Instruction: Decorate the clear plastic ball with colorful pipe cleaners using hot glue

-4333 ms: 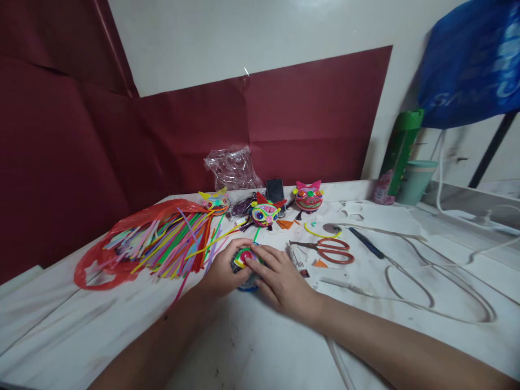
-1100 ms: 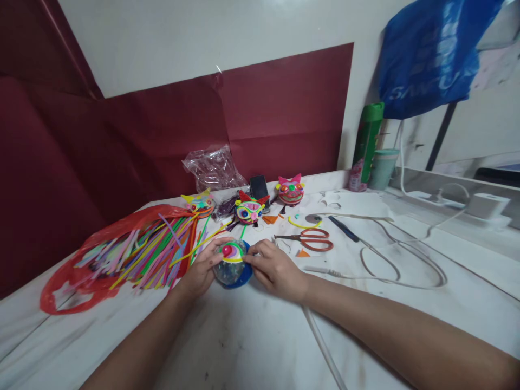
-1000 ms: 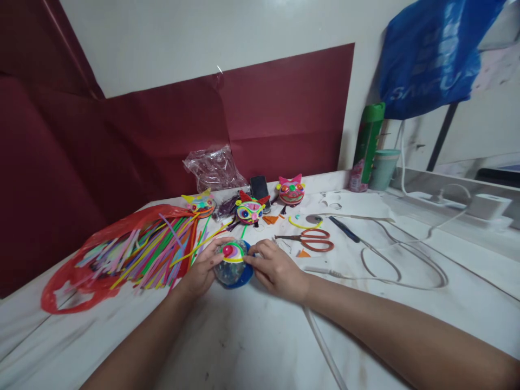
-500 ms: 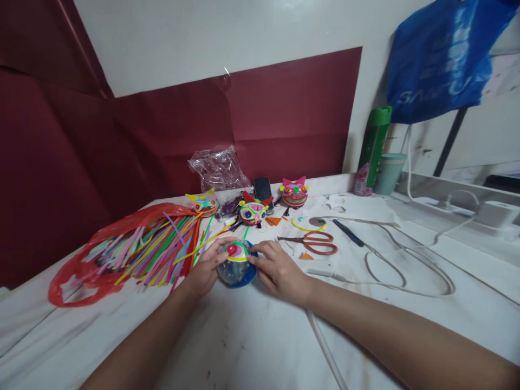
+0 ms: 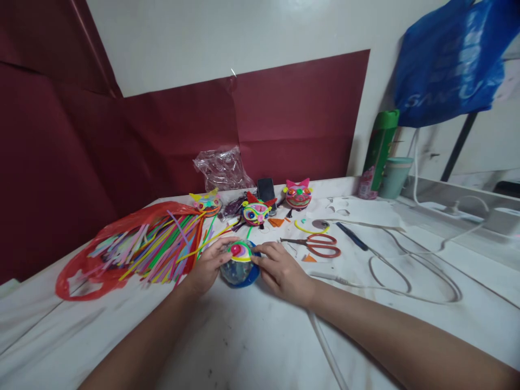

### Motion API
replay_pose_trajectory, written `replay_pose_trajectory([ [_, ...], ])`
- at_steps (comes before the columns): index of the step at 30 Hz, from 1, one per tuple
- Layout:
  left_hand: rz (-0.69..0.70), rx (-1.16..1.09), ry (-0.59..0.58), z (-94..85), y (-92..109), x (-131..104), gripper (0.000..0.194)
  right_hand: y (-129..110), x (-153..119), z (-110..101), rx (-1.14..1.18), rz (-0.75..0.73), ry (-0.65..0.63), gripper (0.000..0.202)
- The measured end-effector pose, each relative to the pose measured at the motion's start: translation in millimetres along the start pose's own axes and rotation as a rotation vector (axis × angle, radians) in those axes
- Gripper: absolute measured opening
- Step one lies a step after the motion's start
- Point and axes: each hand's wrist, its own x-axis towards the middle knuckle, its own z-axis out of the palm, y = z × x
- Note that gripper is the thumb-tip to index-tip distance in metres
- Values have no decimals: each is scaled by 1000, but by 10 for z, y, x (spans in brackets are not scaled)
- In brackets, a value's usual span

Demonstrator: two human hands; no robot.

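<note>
A rounded, see-through grey craft ball (image 5: 233, 273) with a blue base stands on the table in front of me. Curved green, white and yellow strips and a red bead (image 5: 236, 249) sit on its upper side. My left hand (image 5: 209, 265) is closed around the ball's left side, thumb near the bead. At the right end of the strips, my right hand (image 5: 284, 273) pinches the edge with thumb and forefinger. Just behind the ball lies a finished-looking lion-head ornament (image 5: 256, 212). Orange-handled scissors (image 5: 320, 245) lie right of my right hand.
Colourful strips (image 5: 158, 246) spill from a red plastic bag (image 5: 77, 290) at the left. Two more lion heads, a phone (image 5: 266, 189) and crumpled clear plastic (image 5: 223, 170) lie behind. A dark-handled tool (image 5: 351, 236), looped cables, a green spray can (image 5: 379, 151) and a cup (image 5: 396, 177) occupy the right.
The whole view has shifted slightly, so things appear a little farther right. Both hands stay on the craft ball, with hardly any change in their grip.
</note>
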Motion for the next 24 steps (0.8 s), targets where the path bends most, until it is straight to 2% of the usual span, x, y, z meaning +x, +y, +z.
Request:
replay_pose_trajectory([
  [6,-1,146,34,76,112,-46,44,-3,-3,17,7,-13,10,26],
  [10,-44,246,36,81,98,-58,51,-2,-6,19,10,-2,3,26],
  [15,-38,293,57,142,75,-64,70,12,-8,15,4,7,14,25],
  [19,-13,305,111,175,45,-57,71,19,-9,18,28,8,24,25],
  [24,-16,323,117,166,22,-55,72,15,-11,23,30,2,25,26],
])
